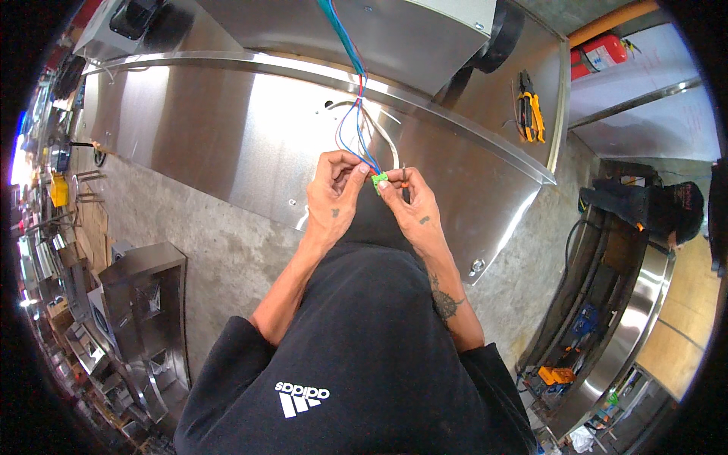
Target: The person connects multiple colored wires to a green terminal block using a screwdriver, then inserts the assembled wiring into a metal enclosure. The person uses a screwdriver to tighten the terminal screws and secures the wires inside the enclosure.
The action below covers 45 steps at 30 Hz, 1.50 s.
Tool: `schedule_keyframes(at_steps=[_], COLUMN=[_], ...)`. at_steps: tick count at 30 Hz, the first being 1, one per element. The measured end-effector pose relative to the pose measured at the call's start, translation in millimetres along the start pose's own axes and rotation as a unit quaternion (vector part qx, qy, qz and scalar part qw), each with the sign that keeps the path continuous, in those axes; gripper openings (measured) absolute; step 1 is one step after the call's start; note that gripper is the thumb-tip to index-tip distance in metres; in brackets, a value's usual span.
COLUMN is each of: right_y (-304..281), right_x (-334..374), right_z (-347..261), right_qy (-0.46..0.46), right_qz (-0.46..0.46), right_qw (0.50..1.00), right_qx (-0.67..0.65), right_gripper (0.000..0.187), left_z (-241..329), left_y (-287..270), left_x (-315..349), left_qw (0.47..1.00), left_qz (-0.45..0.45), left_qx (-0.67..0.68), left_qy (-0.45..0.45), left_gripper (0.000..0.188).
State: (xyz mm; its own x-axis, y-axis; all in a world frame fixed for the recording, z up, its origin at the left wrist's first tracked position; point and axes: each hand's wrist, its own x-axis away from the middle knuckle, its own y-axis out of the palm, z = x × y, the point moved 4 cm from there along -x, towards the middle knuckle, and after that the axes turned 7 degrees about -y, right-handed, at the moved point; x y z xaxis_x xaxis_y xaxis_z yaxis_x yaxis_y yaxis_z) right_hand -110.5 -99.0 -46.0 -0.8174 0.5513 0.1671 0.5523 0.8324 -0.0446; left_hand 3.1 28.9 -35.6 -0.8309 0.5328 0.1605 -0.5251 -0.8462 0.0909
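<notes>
In front of my chest, my right hand (412, 203) pinches a small green terminal connector (380, 180) between thumb and fingers. A thin screwdriver-like tool with an orange and black handle (406, 184) is tucked among the same fingers, its tip pointing away from me. My left hand (334, 186) is closed at the connector's left side, its thumb and fingertips pinching the ends of thin wires. Blue and red wires (356, 125) run down to the connector from a bundle (345, 42) above. A white cable (385, 135) curves behind my fingers.
A stainless steel panel (220, 136) with a raised lip lies before me. Pliers with yellow and black handles (529, 110) rest at the far right. Beyond is a red fire extinguisher (607, 54). Another person (648, 206) is at the right; a metal cabinet (144, 303) stands left.
</notes>
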Motion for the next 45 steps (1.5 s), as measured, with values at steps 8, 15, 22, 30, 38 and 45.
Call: schedule_keyframes(at_steps=[8,15,22,30,38,45], right_y=[1,3,3,-1,-5,-17], right_x=[-2,-2,-4,-5,-4,8], right_z=[4,-1,0,-8,-12,-57], right_qy=[0.006,0.012,0.02,0.029,-0.004,-0.078], right_qz=[0.004,0.003,0.01,-0.012,-0.036,-0.028], right_qw=[1.0,1.0,0.999,0.999,0.998,0.982], right_qx=[-0.012,-0.018,-0.037,-0.032,0.058,0.171], right_gripper=[0.032,0.03,0.027,0.024,0.027,0.033], left_z=[4,-2,3,12,7,4], left_y=[3,-6,-6,-3,-4,-7], left_x=[9,7,11,16,14,11], left_qw=[1.0,0.996,0.991,0.986,0.97,0.977], left_qz=[0.0,0.015,0.012,-0.075,-0.086,-0.064], left_qx=[-0.006,-0.073,-0.115,-0.137,-0.194,-0.174], left_qy=[0.013,0.052,0.061,0.064,0.118,0.108], left_gripper=[0.021,0.017,0.025,0.043,0.054,0.051])
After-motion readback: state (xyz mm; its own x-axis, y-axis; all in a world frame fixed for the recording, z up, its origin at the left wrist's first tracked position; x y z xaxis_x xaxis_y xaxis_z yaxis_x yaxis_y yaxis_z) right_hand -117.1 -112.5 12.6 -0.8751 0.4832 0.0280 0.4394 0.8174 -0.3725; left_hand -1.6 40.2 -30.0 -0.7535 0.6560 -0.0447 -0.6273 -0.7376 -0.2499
